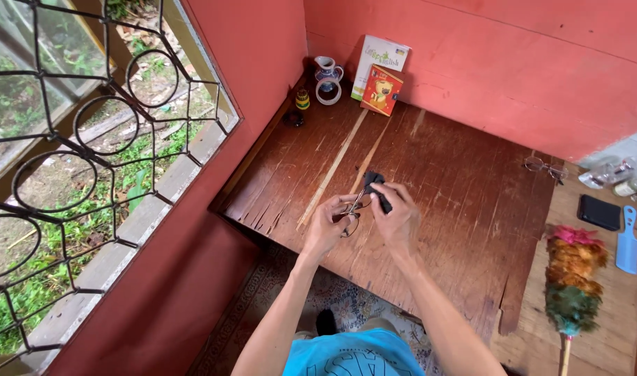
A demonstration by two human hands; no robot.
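Note:
Over the worn wooden table [458, 174], my two hands meet near its front edge. My left hand [325, 226] pinches a pair of thin-framed glasses [351, 212] by the frame. My right hand [396, 216] grips a small black object [376, 188], which looks like a cloth or case, pressed against the glasses. Both hands are closed around what they hold.
At the back corner stand two small books [381, 76], a ceramic jug [327, 78], a small yellow bottle [302, 99] and a dark dish [293, 119]. To the right lie another pair of glasses [543, 167], a black wallet [599, 212], a blue comb [628, 240] and a feather duster [572, 278]. A barred window [89, 153] is on the left.

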